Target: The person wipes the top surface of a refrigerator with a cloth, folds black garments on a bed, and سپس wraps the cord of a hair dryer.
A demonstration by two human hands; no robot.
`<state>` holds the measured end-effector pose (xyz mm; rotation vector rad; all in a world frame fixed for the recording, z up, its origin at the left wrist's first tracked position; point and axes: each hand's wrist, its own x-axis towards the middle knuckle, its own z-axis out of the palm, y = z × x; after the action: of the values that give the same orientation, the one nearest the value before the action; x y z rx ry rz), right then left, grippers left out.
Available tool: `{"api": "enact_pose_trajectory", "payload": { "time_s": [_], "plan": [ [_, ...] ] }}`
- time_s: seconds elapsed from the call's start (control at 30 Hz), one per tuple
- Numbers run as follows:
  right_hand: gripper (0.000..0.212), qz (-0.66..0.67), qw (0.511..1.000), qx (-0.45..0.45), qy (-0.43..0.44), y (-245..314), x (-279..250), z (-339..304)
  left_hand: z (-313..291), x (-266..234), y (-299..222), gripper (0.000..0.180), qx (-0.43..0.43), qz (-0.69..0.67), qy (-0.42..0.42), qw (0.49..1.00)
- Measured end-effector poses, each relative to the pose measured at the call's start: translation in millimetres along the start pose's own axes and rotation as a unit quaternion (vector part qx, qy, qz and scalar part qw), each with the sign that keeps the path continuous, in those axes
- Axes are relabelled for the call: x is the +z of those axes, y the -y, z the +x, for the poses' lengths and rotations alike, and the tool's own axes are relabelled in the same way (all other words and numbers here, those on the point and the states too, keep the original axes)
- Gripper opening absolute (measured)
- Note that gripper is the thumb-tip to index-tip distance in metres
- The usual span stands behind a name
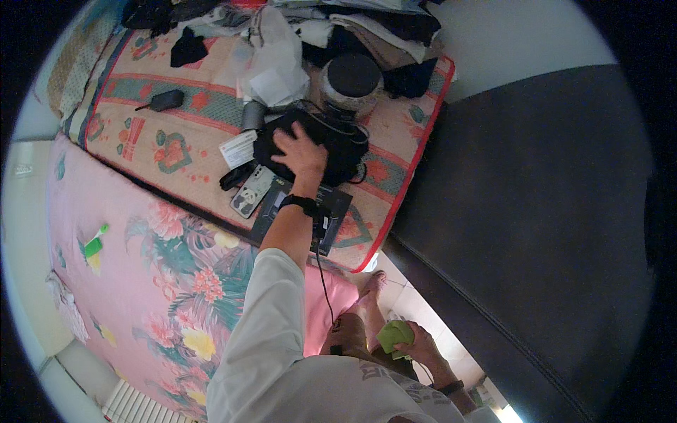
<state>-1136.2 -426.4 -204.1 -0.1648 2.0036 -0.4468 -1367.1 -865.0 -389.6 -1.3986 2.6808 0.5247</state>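
Here the person's left hand [302, 151] reaches out over the bed and lies flat, fingers spread, on a black pouch [331, 151] — a released grip, pressing rather than grasping. The pouch sits on the patterned mat [176, 151] near the middle of the bed, just in front of a round jar with a dark lid [350, 83] and touching a dark flat board [331, 211] that pokes out from beneath the wrist. Its long axis appears to run roughly left to right across the view, slightly tilted; which end is its opening cannot be told. A phone in a panda case [252, 192] lies just beside it, with a white card [238, 148] and a grey cylinder [252, 115] near. The right hand [416, 343] is low by the person's lap, clenched on a green cloth [393, 335].

Judged from how things lie, the work seems at an early point: the pouch is touched but not lifted, and the clutter around it — clothes, a small black device [166, 99], a cable — lies unsorted.
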Motion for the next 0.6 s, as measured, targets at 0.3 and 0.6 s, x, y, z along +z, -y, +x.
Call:
{"api": "enact_pose_trajectory", "payload": {
  "time_s": [0.3, 0.6],
  "plan": [
    [0.079, -0.030, 0.999, 0.005, 0.045, -15.4, 11.9, 4.1, -10.4, -11.0, 3.5, 0.084, 0.132, 0.009, 0.182, 0.974],
    [0.081, 0.023, 0.999, 0.024, 0.006, -16.6, -4.7, 9.4, -41.4, -18.4, 59.9, 0.061, 0.240, -0.039, -0.014, 0.970]
  ]
}}
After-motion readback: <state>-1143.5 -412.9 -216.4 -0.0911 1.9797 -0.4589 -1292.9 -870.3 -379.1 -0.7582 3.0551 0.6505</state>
